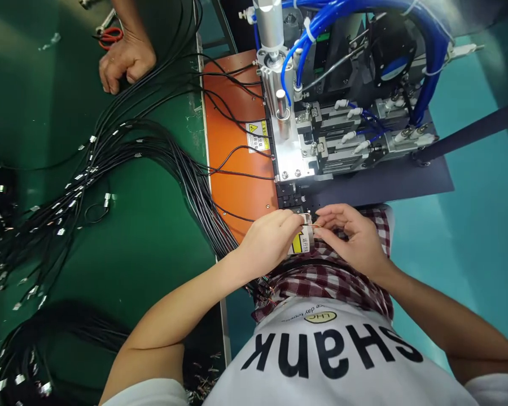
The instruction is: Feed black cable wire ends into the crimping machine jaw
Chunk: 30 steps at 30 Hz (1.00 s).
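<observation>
at the near end of the machine [285, 152], my left hand [268, 239] pinches in its fingers [297, 219] thin wires [310, 225] that might bend or slip if my right hand [353, 237], whose grip i cannot tell, tugs crookedly.

Cables [193, 194] lie on the table [148, 254], left of the machine [292, 152], some apparently entering it

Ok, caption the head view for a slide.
Left hand pinches thin wires, right hand at their ends, near black cables and a machine with blue hoses.
</observation>
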Each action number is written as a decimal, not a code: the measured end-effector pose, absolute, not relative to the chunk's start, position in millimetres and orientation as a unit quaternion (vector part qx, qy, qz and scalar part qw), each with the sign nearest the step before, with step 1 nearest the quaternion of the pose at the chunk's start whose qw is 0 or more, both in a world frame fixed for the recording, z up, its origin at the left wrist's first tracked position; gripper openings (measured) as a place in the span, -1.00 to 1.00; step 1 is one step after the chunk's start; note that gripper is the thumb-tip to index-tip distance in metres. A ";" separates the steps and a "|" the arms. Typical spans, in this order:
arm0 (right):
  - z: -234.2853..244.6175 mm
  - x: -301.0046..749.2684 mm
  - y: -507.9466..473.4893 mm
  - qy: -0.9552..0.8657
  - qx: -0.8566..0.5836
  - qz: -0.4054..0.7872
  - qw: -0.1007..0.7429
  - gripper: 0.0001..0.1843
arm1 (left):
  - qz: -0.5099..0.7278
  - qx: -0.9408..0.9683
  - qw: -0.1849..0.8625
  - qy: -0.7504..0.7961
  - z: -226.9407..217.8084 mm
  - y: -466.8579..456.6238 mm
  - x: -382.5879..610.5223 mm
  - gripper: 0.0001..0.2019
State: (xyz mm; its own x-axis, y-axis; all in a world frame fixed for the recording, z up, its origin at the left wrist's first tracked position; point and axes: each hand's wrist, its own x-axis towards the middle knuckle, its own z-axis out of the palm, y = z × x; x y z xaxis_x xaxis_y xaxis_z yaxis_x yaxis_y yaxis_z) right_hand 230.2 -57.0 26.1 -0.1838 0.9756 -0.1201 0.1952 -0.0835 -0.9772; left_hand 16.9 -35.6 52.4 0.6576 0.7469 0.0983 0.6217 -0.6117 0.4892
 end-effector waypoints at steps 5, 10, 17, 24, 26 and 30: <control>29.4 216.4 -48.7 -0.603 -0.503 0.531 0.318 -0.83 | 0.173 0.872 0.188 0.418 49.2 -49.2 9.6 -0.84; 33.7 206.7 -42.7 -0.671 -0.498 0.424 0.348 -0.92 | 0.186 0.827 0.283 0.449 53.2 -49.0 12.2 -0.85; 25.0 222.9 -32.2 -0.484 -0.508 0.576 0.420 -0.79 | 0.241 0.734 0.392 0.499 48.6 -43.2 11.2 -0.84; 16.8 215.1 -25.2 -0.390 -0.434 0.717 0.382 -0.75 | 0.263 0.713 0.401 0.512 44.5 -45.0 10.9 -0.85; 15.2 211.6 -27.7 -0.391 -0.438 0.723 0.364 -0.73 | 0.270 0.711 0.394 0.515 41.8 -46.3 10.9 -0.86; 13.3 206.7 -38.2 -0.417 -0.461 0.695 0.362 -0.71 | 0.306 0.705 0.377 0.516 37.5 -49.1 11.7 -0.90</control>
State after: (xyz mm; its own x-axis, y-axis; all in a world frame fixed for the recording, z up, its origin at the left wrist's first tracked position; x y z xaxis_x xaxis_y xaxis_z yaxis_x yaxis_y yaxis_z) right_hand 206.7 -38.2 13.3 -0.3123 0.8877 -0.3383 -0.1190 -0.3899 -0.9131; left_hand 11.7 -49.1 37.5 0.2792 0.9593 0.0425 0.4966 -0.1821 0.8486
